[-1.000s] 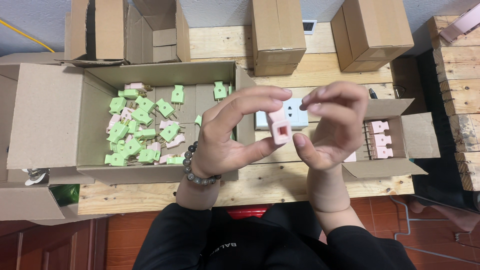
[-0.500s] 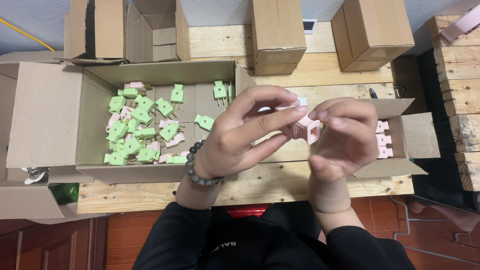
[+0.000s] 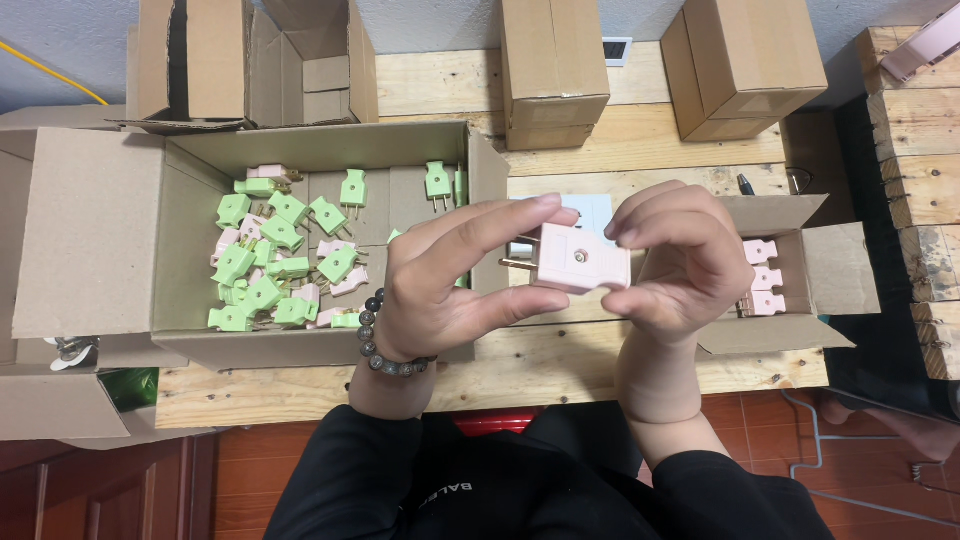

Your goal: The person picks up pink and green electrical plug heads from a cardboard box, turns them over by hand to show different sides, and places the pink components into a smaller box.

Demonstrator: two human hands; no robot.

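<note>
Head view: a pink plug (image 3: 580,258) is pinched between the left hand (image 3: 455,275) and the right hand (image 3: 685,262), above the desk (image 3: 560,365), right of the big open box (image 3: 330,160) of green plugs (image 3: 270,265). Only fingertips grip it, so it could slip, fall to the desk and roll off its front edge.

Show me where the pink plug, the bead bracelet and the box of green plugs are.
pink plug (image 3: 582,262): head view, flat face beside its screw.
bead bracelet (image 3: 372,345): head view, beads at the wrist.
box of green plugs (image 3: 190,215): head view, inner left wall.
</note>
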